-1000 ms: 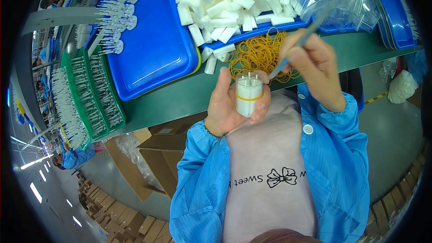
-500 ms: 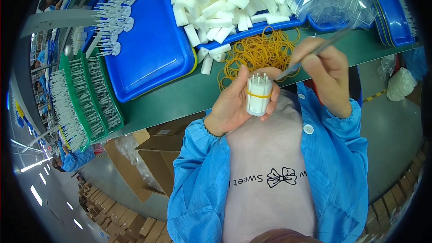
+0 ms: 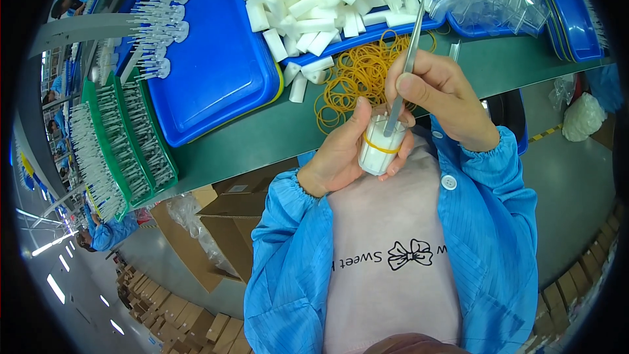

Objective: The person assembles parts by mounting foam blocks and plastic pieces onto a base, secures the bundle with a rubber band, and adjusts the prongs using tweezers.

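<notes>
My left hand (image 3: 335, 156) is wrapped round a clear plastic cup (image 3: 372, 165) with white material inside, held in front of my chest. A yellow rubber band (image 3: 380, 147) circles the cup's middle. In my right hand (image 3: 440, 95) is a pair of metal tweezers (image 3: 410, 59), held like a pen. Their lower end reaches down into or against the cup's top; the fingers and tweezers partly hide the rim. Just beyond the cup lies a loose heap of yellow rubber bands (image 3: 367, 65) on the green table (image 3: 223, 160).
White foam blocks (image 3: 314, 6) pile up on a blue tray at the back. Clear plastic pieces (image 3: 491, 0) fill another tray to the right. On the left are a blue tray (image 3: 216, 72) and green racks (image 3: 124, 151) of thin white parts. An open cardboard box (image 3: 226, 223) stands below the table.
My right hand has moved left and swung the tweezers upright, bringing their lower end to the cup's top. The cup has tilted slightly in my left hand.
</notes>
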`<state>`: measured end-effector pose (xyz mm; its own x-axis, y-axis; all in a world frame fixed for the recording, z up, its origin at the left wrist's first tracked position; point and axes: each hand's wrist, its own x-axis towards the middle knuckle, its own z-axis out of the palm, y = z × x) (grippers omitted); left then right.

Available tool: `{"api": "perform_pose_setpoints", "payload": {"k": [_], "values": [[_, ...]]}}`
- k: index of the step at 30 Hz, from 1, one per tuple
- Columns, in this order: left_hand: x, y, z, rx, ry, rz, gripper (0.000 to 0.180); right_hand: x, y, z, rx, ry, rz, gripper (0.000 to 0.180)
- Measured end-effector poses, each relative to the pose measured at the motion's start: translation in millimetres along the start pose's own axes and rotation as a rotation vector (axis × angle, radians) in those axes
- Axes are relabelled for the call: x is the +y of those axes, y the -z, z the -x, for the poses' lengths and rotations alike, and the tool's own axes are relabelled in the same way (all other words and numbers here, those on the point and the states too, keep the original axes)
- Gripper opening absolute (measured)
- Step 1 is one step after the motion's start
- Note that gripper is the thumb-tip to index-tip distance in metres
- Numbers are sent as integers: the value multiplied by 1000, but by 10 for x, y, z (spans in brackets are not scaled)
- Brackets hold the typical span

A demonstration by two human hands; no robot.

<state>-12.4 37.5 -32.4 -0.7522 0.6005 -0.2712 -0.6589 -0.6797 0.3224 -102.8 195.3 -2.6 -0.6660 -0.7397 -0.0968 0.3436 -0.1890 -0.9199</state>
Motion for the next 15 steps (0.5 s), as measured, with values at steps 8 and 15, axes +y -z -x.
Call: {"api": "perform_pose_setpoints", "payload": {"k": [8, 15], "values": [[-37, 51, 12, -44, 49, 65, 68, 109, 35, 52, -18, 268, 301, 16], [11, -16, -2, -136, 57, 105, 68, 110, 31, 61, 47, 246, 98, 19]]}}
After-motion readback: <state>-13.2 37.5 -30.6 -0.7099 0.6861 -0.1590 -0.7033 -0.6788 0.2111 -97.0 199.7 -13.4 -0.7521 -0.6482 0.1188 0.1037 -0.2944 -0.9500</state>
